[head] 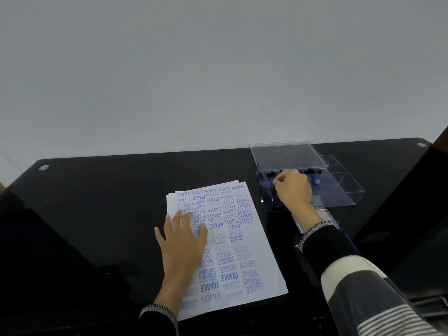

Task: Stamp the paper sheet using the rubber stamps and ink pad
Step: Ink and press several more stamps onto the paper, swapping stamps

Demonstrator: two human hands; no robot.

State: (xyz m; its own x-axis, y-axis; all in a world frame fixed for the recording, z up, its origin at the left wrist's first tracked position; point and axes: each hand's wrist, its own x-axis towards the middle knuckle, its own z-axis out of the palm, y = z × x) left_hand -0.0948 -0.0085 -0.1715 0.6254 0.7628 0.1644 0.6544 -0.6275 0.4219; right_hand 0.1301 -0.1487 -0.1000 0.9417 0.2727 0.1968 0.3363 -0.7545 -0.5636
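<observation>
A stack of white paper sheets (244,241) lies on the black table, the top one covered with blue stamp prints. My left hand (183,241) presses flat on its left side, fingers straight. To the right stands a clear plastic box (339,190) with its lid (288,155) tipped up, holding several black and blue rubber stamps (316,181). My right hand (293,187) reaches into the box with fingers curled; they seem to pinch a stamp, mostly hidden by the hand. The ink pad (326,215) shows partly under my right wrist.
The glossy black table (109,202) runs to a pale wall behind. A dark object (412,202) rises at the right edge. Dark shapes (36,263) reflect or stand at the lower left.
</observation>
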